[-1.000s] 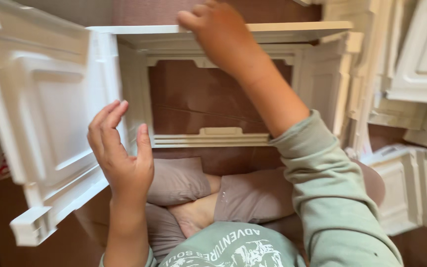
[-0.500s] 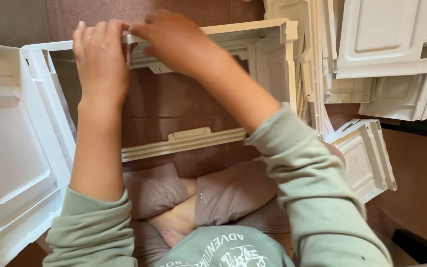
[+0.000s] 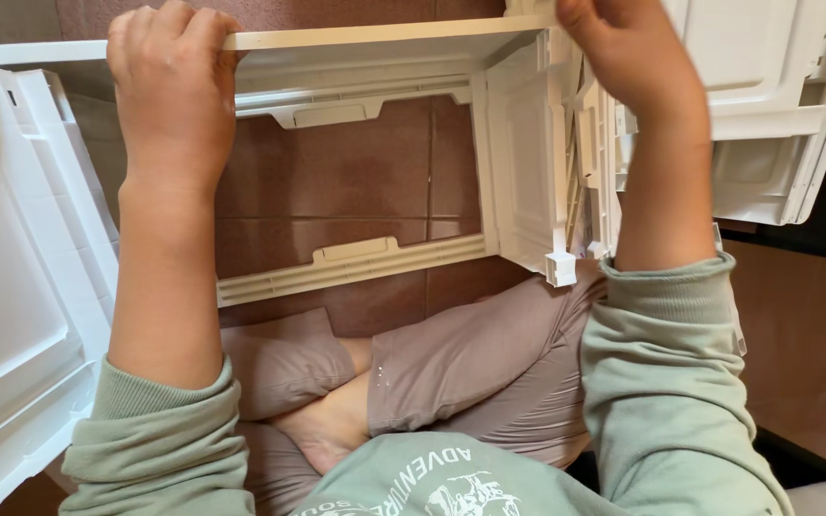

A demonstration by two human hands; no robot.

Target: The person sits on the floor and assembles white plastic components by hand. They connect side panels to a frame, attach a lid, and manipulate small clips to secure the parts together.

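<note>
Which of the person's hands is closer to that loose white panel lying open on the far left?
The left hand. It grips the frame's top rail just beside the white panel; the right hand is across the frame at the far corner.

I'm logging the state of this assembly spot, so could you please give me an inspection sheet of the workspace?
Surface: reddish-brown tiled floor, bare inside the frame.
Job's things: white plastic frame, open in the middle, side panel on the right, slatted bar at the near edge.
Clutter: loose white panel on the left; stack of white panels at upper right.
Grippers: left hand closed over the frame's top rail; right hand grips its upper right corner.
Cables: nothing seen.
Surroundings: person sits cross-legged, green sleeves, mauve trousers.
</note>
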